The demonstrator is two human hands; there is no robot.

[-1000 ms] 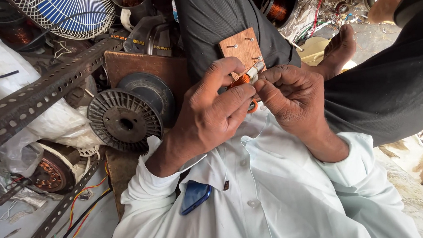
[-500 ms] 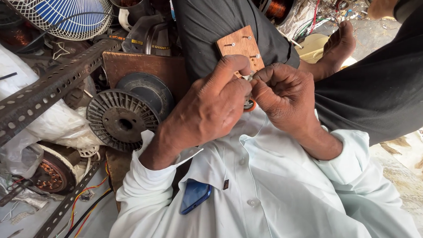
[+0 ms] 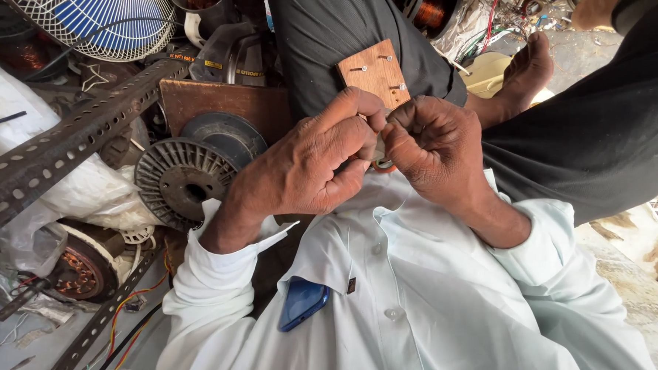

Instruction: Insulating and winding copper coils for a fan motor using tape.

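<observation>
The left hand point(image 3: 307, 169) and the right hand point(image 3: 434, 149) meet fingertip to fingertip in front of the person's chest, both curled tight and pinching a small orange-and-metal part point(image 3: 381, 163) that shows only as a sliver between the knuckles; what kind of part it is cannot be told. The left hand's thumb and forefinger press together at the top of it, and the right hand's fingers fold over it from the other side. Just behind the hands a small wooden block point(image 3: 376, 72) with metal pins rests on a dark-trousered knee point(image 3: 335, 37). Below the hands lies the person's white shirt point(image 3: 427, 300), with a blue phone point(image 3: 303, 302) sticking out of its chest pocket. Beside the left hand, a finned metal rotor disc point(image 3: 181, 182) leans against a brown wooden board point(image 3: 221, 106). Farther out are a perforated angle-iron bar point(image 3: 64, 155), a blue fan in a wire guard point(image 3: 107, 9), and a copper-wound motor stator point(image 3: 81, 270). A bare foot point(image 3: 526, 71) rests on the floor beyond the right hand.
</observation>
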